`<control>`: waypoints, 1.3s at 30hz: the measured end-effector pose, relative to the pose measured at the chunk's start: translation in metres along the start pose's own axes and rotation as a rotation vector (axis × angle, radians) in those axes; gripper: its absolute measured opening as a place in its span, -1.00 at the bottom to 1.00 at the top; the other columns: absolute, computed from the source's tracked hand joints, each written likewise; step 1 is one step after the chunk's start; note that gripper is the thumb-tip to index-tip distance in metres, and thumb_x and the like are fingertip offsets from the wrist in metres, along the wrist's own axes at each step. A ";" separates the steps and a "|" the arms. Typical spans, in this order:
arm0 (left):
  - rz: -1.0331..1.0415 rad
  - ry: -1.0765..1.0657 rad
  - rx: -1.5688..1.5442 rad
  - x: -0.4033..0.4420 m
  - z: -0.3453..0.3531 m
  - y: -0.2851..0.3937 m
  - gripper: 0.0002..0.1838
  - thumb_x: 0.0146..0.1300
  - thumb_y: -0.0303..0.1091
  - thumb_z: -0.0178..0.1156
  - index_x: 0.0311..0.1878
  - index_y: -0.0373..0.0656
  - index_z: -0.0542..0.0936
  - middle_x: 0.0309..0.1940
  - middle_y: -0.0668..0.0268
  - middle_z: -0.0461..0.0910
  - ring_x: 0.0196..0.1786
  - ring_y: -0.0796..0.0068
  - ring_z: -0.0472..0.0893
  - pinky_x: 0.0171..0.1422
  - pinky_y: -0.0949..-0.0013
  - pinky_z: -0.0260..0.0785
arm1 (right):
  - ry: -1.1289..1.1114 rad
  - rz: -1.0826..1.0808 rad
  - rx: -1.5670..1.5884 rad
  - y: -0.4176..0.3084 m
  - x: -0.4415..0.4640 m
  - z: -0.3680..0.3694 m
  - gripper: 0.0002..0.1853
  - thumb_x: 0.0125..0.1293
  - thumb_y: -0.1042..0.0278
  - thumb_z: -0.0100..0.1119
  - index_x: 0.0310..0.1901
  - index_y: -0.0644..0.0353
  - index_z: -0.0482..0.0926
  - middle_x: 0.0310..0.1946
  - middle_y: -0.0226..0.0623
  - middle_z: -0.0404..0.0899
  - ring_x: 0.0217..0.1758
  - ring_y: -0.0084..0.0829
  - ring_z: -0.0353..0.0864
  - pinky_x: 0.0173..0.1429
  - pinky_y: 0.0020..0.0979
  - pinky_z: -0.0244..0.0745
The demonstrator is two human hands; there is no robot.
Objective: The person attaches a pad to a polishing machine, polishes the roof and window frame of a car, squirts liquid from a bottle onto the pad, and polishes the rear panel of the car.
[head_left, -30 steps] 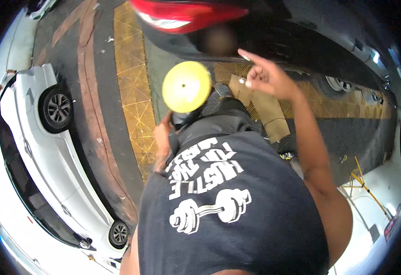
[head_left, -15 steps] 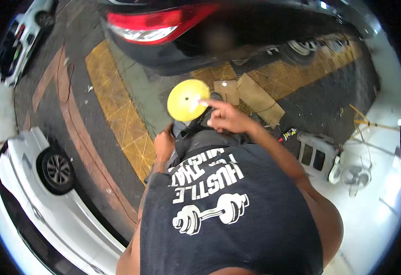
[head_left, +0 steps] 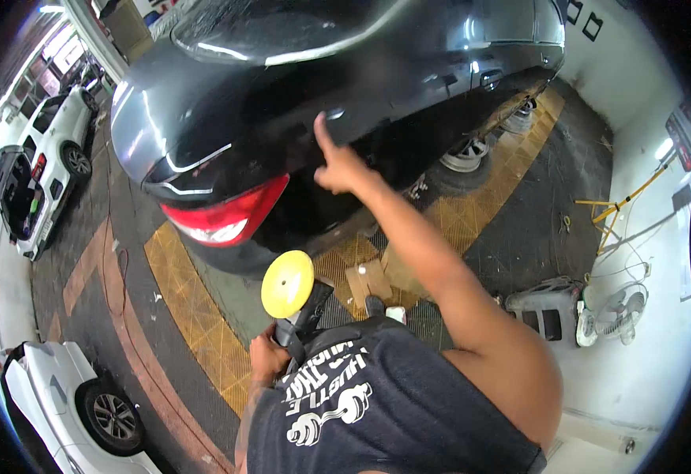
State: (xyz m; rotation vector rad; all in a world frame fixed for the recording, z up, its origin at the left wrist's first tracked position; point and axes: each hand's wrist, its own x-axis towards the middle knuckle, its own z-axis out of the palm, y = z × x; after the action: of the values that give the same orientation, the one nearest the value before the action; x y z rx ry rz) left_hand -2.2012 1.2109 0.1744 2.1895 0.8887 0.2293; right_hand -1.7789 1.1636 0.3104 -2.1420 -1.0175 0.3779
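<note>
My left hand (head_left: 268, 355) is wrapped round the dark body of a polisher (head_left: 309, 313) near my waist. Its round yellow pad (head_left: 289, 276) faces up, with a small dark hole in the middle. My right hand (head_left: 342, 170) reaches out over the rear side panel of a glossy black car (head_left: 409, 71). The index finger is stretched out, its tip at or very near the paint, and the thumb stands apart; the other fingers look curled. No object shows in this hand. Below and left of it is the red and white tail light (head_left: 239, 217).
White cars (head_left: 53, 403) stand on the left. Loose wheels (head_left: 465, 156) lie beside the black car. Cardboard (head_left: 367, 283) lies near my feet. On the right are a grey bumper-like part (head_left: 547, 308), a fan (head_left: 623, 312) and a yellow stand (head_left: 630, 204). A cable (head_left: 124, 292) crosses the floor.
My right hand has left the yellow pad and moved up and forward to the black car's panel. The view has tilted up, showing more of the car. My left hand still holds the polisher.
</note>
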 end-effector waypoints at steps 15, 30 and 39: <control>0.335 -0.855 -0.955 0.251 0.110 0.270 -0.15 -0.17 -0.18 0.60 0.24 -0.35 0.54 0.04 0.25 0.67 0.08 0.43 0.60 0.32 0.37 0.35 | -0.204 0.092 1.053 0.155 -0.182 0.108 -0.30 0.20 0.13 0.45 0.34 0.19 0.44 0.25 -0.19 0.51 0.31 -0.25 0.50 0.35 -0.18 0.42; 0.328 -0.717 -1.071 0.274 0.130 0.235 -0.25 0.03 -0.20 0.55 0.27 -0.28 0.50 0.04 0.21 0.65 0.10 0.34 0.62 0.29 0.20 0.44 | 0.250 0.176 0.600 0.120 -0.154 0.074 -0.61 0.19 0.36 0.48 0.01 0.26 0.58 -0.16 -0.36 0.64 -0.10 -0.46 0.62 0.03 -0.35 0.56; 0.384 -0.481 -1.261 0.226 0.071 0.156 -0.23 0.01 0.00 0.51 0.20 -0.26 0.47 0.04 0.19 0.56 0.10 0.30 0.56 0.25 0.20 0.41 | -0.007 -0.186 0.245 0.106 -0.132 0.106 -0.39 0.23 0.19 0.36 0.31 0.14 0.49 0.17 -0.11 0.63 0.27 -0.17 0.60 0.35 -0.18 0.43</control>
State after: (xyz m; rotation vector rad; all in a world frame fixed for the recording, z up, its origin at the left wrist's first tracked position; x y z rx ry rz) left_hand -1.9218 1.2451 0.2097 1.0920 -0.0435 0.3095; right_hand -1.8623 1.0691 0.1549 -1.8142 -1.1038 0.3982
